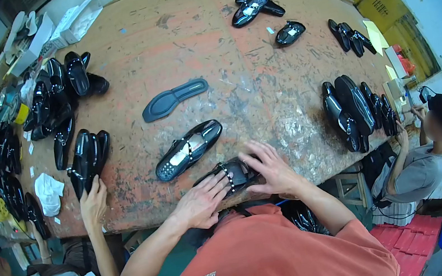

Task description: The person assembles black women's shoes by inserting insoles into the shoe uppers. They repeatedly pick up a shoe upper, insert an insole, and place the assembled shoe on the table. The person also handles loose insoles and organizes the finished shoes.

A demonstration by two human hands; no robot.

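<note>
A black patent shoe [237,173] with a studded strap lies at the table's near edge, between my hands. My left hand [203,201] grips its left part, the fingers laid over the shoe beside the strap. At the other end my right hand [271,168] holds the shoe, thumb low and fingers spread over it. Just beyond rests a second black shoe [189,150] with a studded strap and a pale patch inside. Farther off, a dark insole [175,99] lies flat on the table. My hands partly hide the shoe they hold.
The worn table [262,109] carries black shoes [348,111] on the right, more shoes [58,87] at left and a few shoes [256,9] at the back. A co-worker's hand [93,204] touches a shoe at left. Another person [418,155] sits at right.
</note>
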